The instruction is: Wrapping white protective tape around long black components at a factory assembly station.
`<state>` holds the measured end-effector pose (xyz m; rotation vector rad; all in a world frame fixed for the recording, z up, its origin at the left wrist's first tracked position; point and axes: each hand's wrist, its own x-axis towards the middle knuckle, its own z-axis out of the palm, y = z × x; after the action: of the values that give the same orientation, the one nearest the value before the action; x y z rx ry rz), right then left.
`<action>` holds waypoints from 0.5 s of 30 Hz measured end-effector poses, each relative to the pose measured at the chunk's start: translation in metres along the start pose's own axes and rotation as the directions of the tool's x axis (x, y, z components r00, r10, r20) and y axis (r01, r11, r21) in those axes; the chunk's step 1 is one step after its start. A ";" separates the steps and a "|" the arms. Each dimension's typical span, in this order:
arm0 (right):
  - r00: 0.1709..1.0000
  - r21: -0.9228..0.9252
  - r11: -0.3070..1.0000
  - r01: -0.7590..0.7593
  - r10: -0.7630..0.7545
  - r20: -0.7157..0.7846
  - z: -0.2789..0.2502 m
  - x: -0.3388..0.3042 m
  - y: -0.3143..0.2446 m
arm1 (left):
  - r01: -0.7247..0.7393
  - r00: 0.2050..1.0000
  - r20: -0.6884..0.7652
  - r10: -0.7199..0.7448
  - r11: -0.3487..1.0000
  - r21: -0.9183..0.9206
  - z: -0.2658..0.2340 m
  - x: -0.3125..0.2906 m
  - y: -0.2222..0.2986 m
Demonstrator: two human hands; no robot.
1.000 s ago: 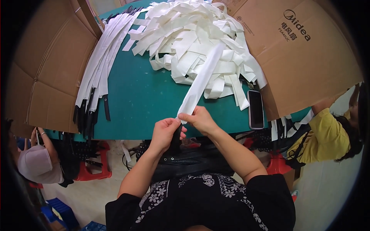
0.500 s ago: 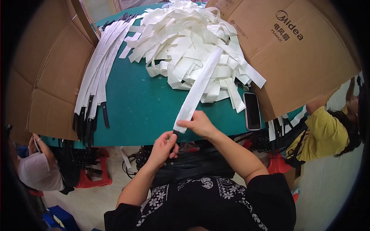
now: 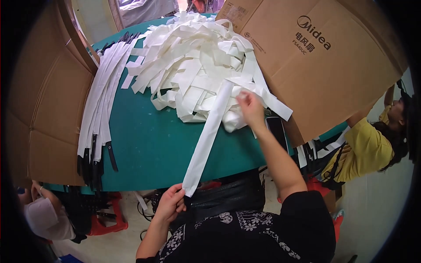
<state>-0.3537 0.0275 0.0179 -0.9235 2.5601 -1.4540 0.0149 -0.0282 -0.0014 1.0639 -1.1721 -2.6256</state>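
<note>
My left hand (image 3: 171, 204) pinches the near end of a long flat white sleeve (image 3: 208, 136), which slants away over the green table (image 3: 140, 144). Its far end lies against a large heap of loose white strips (image 3: 188, 57). Further up, my right hand (image 3: 251, 108) is at the heap's near right side, apart from the sleeve. Its fingers look curled but are smeared by motion, so whether they hold a strip is unclear. On the left lies a bundle of white-sleeved black straps (image 3: 103, 87), their black ends toward me.
Tall cardboard panels (image 3: 48, 101) stand at the left, with another cardboard sheet (image 3: 324, 74) on the right. A phone (image 3: 276, 131) is partly behind my right forearm. A person in yellow (image 3: 368, 144) sits at right, another person (image 3: 48, 219) at left beside a red stool (image 3: 112, 215).
My right hand has let go of the sleeve and reached forward to the heap. My left hand has drawn the sleeve's near end toward me, lower left. The view has shifted slightly.
</note>
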 end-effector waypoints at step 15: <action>0.664 -0.660 -0.150 0.737 -0.030 0.748 0.042 0.269 -0.144 | 0.008 1.000 0.022 -0.005 0.990 -0.142 0.000 0.024 0.011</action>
<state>-0.4926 -0.1997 0.1730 -2.0010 2.4571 1.2184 -0.0055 -0.0436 -0.0077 1.0173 -0.9693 -2.6848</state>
